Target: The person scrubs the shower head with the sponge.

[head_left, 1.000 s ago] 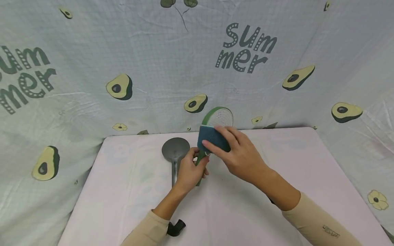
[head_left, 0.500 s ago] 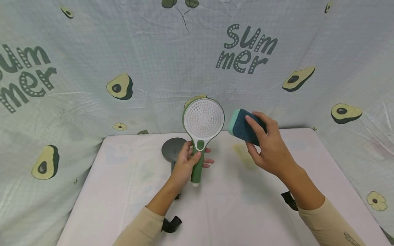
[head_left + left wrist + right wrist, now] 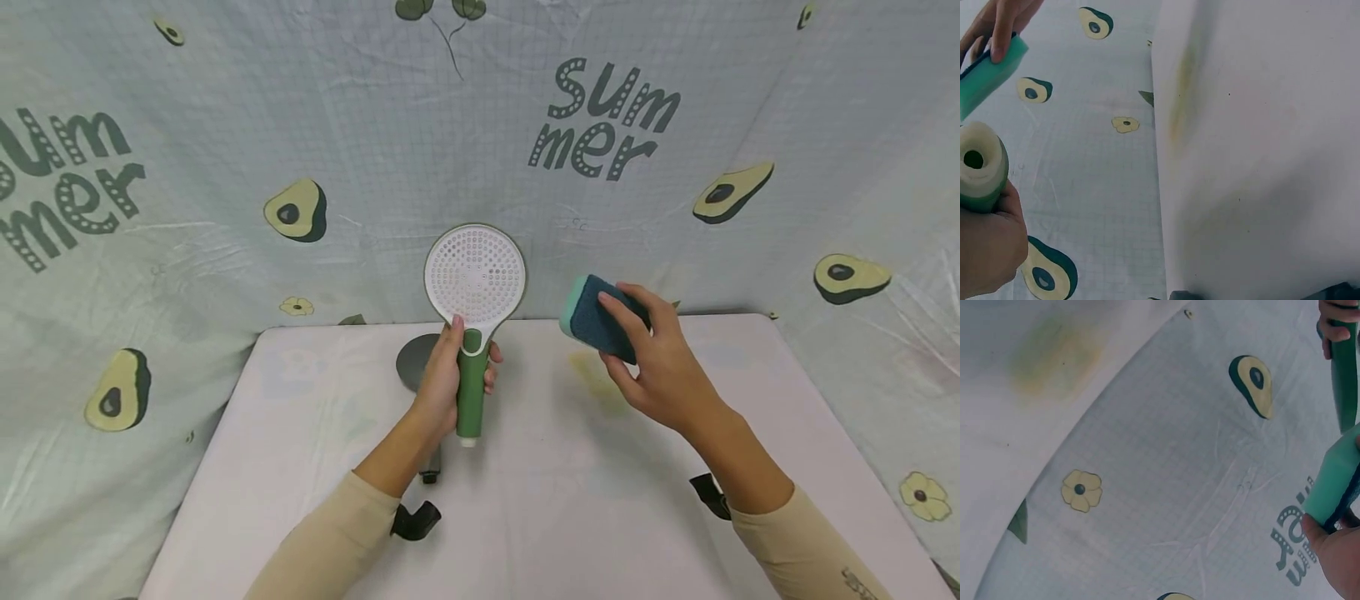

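My left hand (image 3: 442,375) grips the green handle of a shower head (image 3: 476,275), held upright with its round white nozzle face turned toward me. In the left wrist view the hollow white end of the shower head's handle (image 3: 979,169) points at the camera. To the right, my right hand (image 3: 660,358) pinches a sponge (image 3: 603,317) between thumb and fingers; it has a dark blue side and a mint green side. Sponge and shower head are apart. Behind my left hand a grey shower head (image 3: 415,360) lies on the table, its handle partly hidden by my forearm.
A pale cloth covers the table (image 3: 570,500). At its back edge hangs a curtain (image 3: 390,167) printed with avocados and lettering. A black curved piece (image 3: 417,522) shows beside my left forearm, and another black piece (image 3: 711,495) at my right wrist.
The sponge has come off the green shower head and moved right in my right hand. My left hand has turned the shower head upright, its nozzle face to me, and shifted it slightly left.
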{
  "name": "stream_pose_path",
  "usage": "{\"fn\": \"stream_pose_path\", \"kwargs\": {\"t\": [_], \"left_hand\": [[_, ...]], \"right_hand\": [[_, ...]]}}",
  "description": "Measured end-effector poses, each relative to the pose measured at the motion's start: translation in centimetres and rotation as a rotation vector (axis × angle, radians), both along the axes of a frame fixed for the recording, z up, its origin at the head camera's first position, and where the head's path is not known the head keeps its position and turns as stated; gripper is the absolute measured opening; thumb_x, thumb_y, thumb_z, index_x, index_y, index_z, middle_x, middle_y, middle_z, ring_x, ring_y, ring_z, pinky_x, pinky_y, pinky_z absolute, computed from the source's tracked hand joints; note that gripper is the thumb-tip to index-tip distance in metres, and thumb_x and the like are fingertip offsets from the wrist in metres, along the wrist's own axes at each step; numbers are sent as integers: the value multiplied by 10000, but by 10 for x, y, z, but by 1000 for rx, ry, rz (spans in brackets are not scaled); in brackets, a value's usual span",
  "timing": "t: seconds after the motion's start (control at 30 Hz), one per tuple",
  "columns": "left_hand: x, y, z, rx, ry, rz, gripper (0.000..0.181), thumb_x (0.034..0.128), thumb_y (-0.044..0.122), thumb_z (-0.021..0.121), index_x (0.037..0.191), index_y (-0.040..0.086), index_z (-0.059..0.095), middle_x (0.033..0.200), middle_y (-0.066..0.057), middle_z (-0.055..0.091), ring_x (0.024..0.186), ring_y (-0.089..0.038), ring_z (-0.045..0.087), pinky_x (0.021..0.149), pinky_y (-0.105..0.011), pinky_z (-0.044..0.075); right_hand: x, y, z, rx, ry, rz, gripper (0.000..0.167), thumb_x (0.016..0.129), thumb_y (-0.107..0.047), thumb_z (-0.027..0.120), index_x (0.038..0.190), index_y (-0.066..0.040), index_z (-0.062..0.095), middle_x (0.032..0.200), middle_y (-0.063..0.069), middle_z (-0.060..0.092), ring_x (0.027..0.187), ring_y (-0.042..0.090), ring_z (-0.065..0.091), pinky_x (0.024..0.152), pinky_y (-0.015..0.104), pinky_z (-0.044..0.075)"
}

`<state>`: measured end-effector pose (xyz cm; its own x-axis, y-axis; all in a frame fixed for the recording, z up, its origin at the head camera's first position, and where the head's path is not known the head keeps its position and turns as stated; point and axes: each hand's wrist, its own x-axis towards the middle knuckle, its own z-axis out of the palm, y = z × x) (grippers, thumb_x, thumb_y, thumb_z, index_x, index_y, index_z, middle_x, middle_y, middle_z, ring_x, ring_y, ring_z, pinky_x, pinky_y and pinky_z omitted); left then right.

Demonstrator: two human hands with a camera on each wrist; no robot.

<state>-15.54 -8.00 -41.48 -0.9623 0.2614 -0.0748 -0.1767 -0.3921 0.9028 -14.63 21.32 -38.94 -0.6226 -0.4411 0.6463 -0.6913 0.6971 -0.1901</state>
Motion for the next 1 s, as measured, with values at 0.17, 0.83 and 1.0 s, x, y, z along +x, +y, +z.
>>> {"fn": "stream_pose_path", "kwargs": {"t": [0.17, 0.83, 1.0], "left_hand": [[-7, -7, 11, -29, -6, 98, 378, 1120, 412, 401, 1413, 187, 482, 1088, 45, 692, 807, -63, 659, 708, -208, 534], [-19, -6, 41, -82, 85, -15, 503, 1077, 59, 522, 1551, 136, 372, 1336, -110, 586, 969, -131, 714, 796, -357, 619], [-21, -5, 46, -91, 101, 24, 425, 1100, 143, 503, 1516, 115, 421, 1257, -79, 625, 888, -136, 744, 726, -332, 635]], "right_hand": [[0, -4, 2, 11, -2, 18, 642, 989, -243, 646, 1563, -103, 396, 1557, 288, 363, 1390, 485, 393, 967, 673, 504], [-12, -45, 21, 154, 123, 178, 494, 1023, -136, 609, 1507, -191, 521, 1561, 264, 401, 1431, 434, 411, 1145, 583, 427], [-18, -61, 22, 140, 48, 225, 644, 935, -68, 746, 1517, -211, 510, 1588, 225, 375, 1449, 409, 389, 1157, 543, 427]]}}
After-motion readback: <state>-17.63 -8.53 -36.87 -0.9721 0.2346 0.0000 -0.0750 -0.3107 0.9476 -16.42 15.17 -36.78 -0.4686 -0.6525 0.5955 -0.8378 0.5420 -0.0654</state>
